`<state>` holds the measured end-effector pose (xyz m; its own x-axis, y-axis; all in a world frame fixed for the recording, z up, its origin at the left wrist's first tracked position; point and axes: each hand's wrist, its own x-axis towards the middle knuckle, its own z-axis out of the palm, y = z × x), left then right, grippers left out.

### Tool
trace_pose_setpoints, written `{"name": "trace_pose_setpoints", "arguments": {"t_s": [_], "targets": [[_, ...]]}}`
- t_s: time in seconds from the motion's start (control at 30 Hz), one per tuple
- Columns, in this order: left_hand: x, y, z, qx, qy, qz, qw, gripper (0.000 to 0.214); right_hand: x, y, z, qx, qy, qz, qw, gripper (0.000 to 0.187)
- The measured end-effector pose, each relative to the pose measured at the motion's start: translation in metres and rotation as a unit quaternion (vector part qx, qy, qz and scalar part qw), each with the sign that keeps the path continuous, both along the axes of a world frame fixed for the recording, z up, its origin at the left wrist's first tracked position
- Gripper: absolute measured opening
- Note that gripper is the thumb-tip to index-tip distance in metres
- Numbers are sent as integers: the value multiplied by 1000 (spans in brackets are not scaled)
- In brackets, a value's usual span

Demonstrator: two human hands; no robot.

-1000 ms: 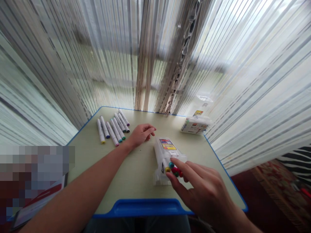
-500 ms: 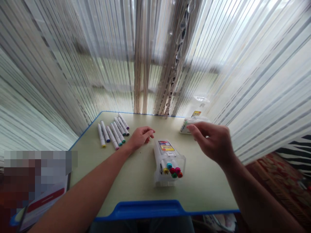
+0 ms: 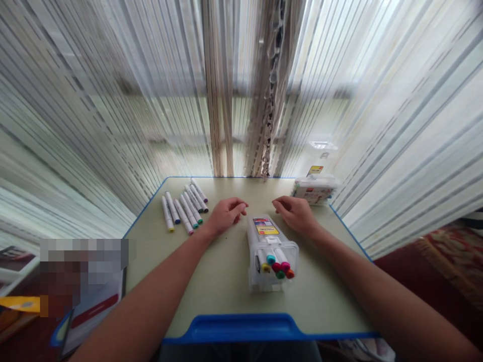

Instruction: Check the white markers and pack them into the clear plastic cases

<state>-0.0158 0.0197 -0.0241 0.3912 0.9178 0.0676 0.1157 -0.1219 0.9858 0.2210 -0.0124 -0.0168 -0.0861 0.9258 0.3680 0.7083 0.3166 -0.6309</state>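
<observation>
Both our hands rest on the table [image 3: 226,291], fingers loosely curled, holding nothing: left hand [image 3: 226,216] beside the loose markers [image 3: 184,207], right hand [image 3: 296,215] just beside the case's [image 3: 266,237] far end. The clear case lies mid-table, coloured caps [image 3: 278,265] showing at its near end. We judge it best gripped by its sides and kept level.

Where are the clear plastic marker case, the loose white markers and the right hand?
clear plastic marker case [image 3: 272,249]: head view, top wall.
loose white markers [image 3: 185,208]: head view, middle barrel.
right hand [image 3: 298,213]: head view, back.
</observation>
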Motion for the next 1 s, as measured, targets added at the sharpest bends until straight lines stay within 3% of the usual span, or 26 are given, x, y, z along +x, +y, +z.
{"name": "trace_pose_setpoints", "arguments": {"t_s": [0.33, 0.6, 0.7, 0.8, 0.9, 1.0], "targets": [[2, -1, 1, 10, 3, 22, 1000, 29, -4, 2, -4, -5, 3, -3, 1000, 21], [5, -9, 3, 27, 9, 87, 996, 27, -2, -10, 19, -87, 54, 17, 995, 23], [5, -14, 12, 12, 29, 125, 992, 22, 5, -35, 32, -110, 75, 20, 991, 26], [0, -34, 27, -23, 60, 110, 992, 21, 14, -78, 41, -150, 117, 44, 981, 30], [-13, -71, 37, -57, 92, 52, 993, 35, 21, -126, 39, -165, 81, 98, 978, 34], [-24, -116, 38, -55, 95, 42, 993, 52, 19, -156, 26, -194, 48, 120, 972, 55]]}}
